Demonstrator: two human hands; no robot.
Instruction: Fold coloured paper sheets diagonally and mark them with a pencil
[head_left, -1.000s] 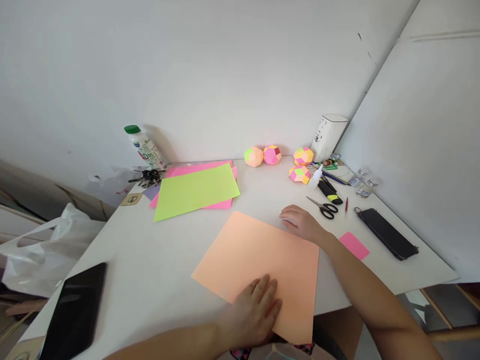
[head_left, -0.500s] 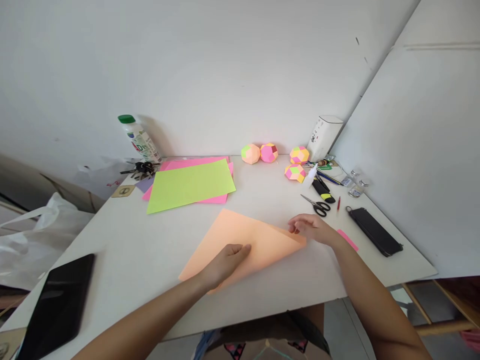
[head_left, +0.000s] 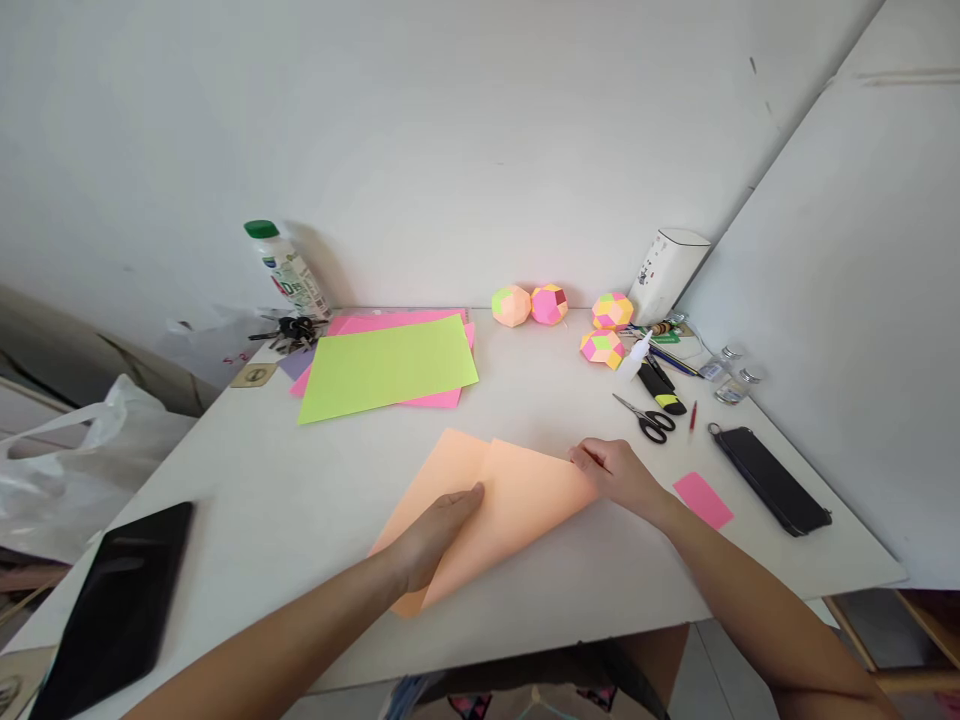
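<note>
An orange sheet of paper (head_left: 517, 500) lies folded over on the white table (head_left: 262, 500) in front of me. My left hand (head_left: 435, 535) rests flat on its near left part, fingers stretched along the fold. At the right corner of the folded sheet, my right hand (head_left: 615, 470) has its fingers pressed together on the paper's edge. Both forearms reach in from the bottom of the view.
A green sheet on pink sheets (head_left: 386, 365) lies at the back left, by a bottle (head_left: 285, 268) and keys (head_left: 289, 330). Several paper balls (head_left: 540, 303), scissors (head_left: 645, 417), pens, a pink note (head_left: 703, 500) and a phone (head_left: 769, 478) lie right. A black tablet (head_left: 112, 610) sits near left.
The orange sheet lay flat a second ago; its near edge has been brought over and now lies folded. My left hand moved from the near edge up onto the fold.
</note>
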